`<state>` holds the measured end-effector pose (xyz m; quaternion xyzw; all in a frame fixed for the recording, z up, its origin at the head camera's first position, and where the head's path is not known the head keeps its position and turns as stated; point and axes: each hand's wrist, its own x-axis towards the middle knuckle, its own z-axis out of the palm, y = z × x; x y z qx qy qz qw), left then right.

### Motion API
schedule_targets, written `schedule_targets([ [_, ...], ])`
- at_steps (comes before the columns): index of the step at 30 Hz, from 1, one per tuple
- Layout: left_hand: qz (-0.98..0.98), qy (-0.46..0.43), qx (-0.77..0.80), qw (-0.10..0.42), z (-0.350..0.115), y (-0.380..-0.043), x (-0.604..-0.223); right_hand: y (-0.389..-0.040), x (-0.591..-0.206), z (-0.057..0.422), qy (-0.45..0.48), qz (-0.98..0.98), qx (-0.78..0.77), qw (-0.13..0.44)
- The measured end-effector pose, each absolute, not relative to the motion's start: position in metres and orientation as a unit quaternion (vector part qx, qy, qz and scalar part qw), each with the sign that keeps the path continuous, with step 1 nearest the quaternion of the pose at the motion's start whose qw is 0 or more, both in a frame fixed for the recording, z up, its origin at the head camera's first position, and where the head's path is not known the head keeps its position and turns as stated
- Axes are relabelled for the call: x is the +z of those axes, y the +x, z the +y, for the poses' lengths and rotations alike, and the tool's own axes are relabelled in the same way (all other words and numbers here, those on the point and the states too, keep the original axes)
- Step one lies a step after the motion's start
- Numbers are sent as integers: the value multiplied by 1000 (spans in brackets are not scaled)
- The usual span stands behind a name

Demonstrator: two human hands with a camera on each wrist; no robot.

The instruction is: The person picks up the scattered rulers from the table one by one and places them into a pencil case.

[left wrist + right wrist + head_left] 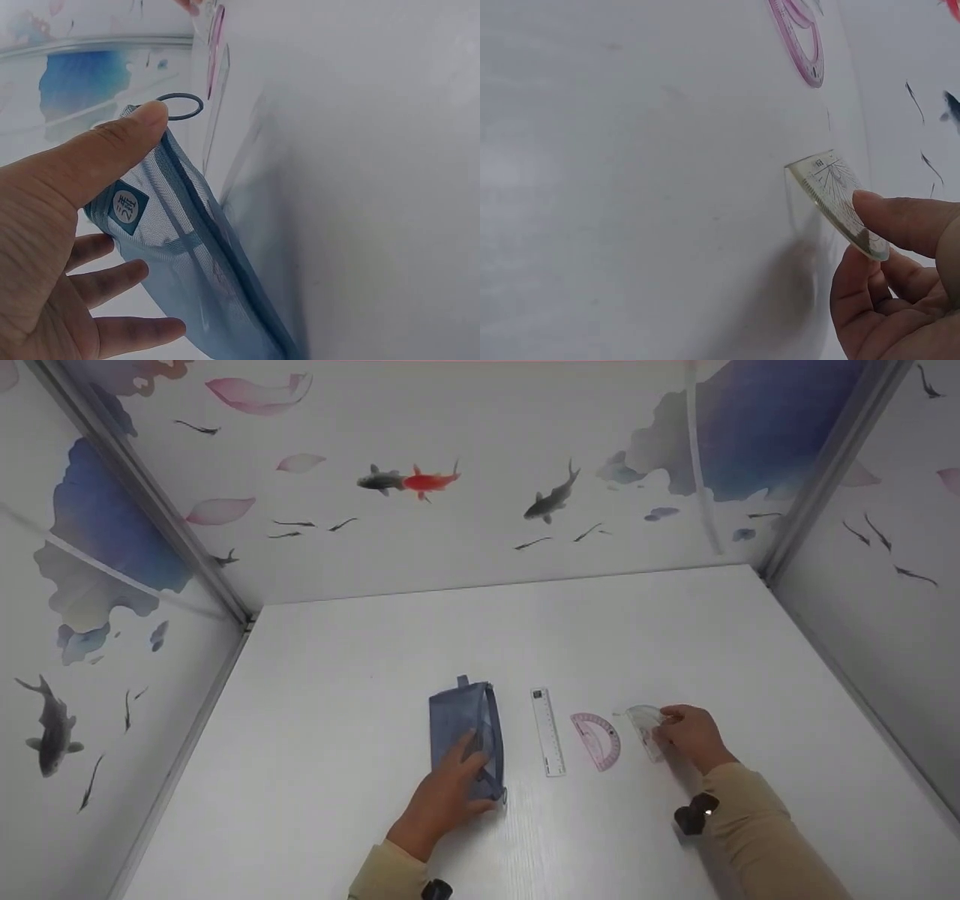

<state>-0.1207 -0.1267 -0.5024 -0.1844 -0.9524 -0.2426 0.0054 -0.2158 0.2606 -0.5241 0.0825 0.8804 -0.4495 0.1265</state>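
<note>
Nearest of all, on the near side of the blue pouch [454, 716], left sleeve [390, 874], tan; farther out to the right of the pouch, right sleeve [765, 829], also tan, with a small black device [696, 814] at its cuff. Blue pouch itself lying on the white table [337, 697], short tab [463, 682] at its far end, zip along its right side, thin ring [200, 106] at its near corner, square label [129, 208] on its fabric.

On the pouch's near half, left hand [446, 791], fingers extended over the cloth, thumb tip beside the ring. Well to the right of the pouch, and well apart from the left, right hand [690, 731], clamped on a clear protractor [643, 727]: thumb on one face, fingers at the other, the piece tilted up from the table. Contact between its lower corner and the table: impossible to tell.

Just right of the pouch, straight ruler [547, 735], roughly in line with its long side. Farther right, between ruler and clear protractor, pink protractor [587, 741], straight edge toward the pouch, curve away from it. Beyond the pouch, back panel [450, 562] printed with red fish [431, 481] and pink petals [221, 511].
</note>
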Motion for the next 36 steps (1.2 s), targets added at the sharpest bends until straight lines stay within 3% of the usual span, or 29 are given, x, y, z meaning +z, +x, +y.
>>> schedule_targets([
  [36,-954,-174,-245,-4,-125,-120,-501,-209,-511,250,120,827,-537,116],
])
